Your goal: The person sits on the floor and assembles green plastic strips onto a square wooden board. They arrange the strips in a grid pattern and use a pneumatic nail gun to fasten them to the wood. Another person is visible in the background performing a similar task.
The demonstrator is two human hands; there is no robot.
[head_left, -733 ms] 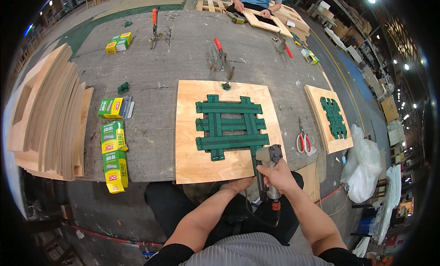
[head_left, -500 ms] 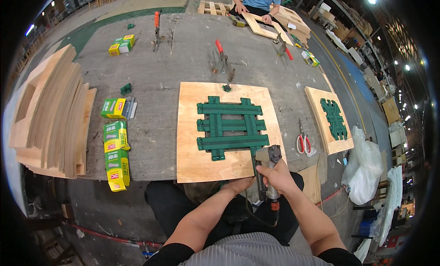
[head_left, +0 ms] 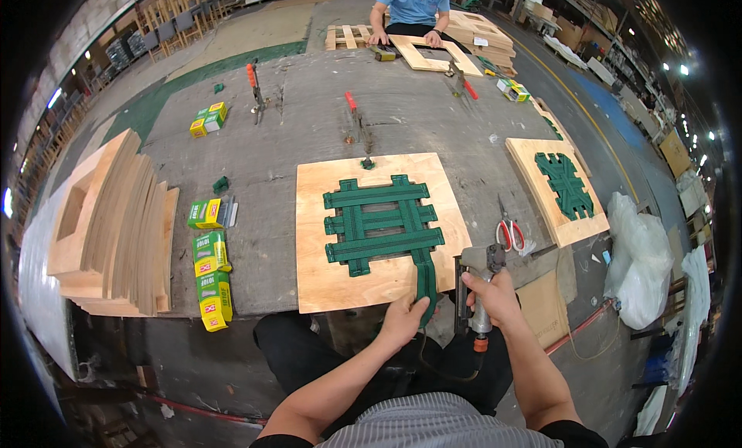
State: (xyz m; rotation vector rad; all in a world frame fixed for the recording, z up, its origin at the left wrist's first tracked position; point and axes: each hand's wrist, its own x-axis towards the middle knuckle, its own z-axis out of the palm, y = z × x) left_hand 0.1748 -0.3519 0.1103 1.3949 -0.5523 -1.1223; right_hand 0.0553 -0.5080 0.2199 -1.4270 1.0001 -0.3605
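In front of me lies a square plywood frame (head_left: 313,282) with green webbing straps (head_left: 386,246) woven across its opening. One loose webbing strap (head_left: 426,282) runs down over the frame's near edge. My left hand (head_left: 403,322) pinches that strap just below the edge, its fingers closed. My right hand (head_left: 496,297) grips a pneumatic staple gun (head_left: 479,261), which has an orange hose fitting. The gun is held right of the strap, beside the frame's near right corner and apart from the strap. A toggle clamp (head_left: 353,112) with a red handle stands at the frame's far edge.
Stacked wooden frames (head_left: 108,232) and green-yellow boxes (head_left: 210,251) are on the left. Red-handled scissors (head_left: 510,233) lie to the right, near another webbed frame (head_left: 541,208). A co-worker in a blue shirt (head_left: 417,4) handles a wooden frame (head_left: 421,60) across the table.
The staple gun has moved right, away from the strap at the near edge. My left hand has come out from beneath the edge and now holds the strap's hanging part.
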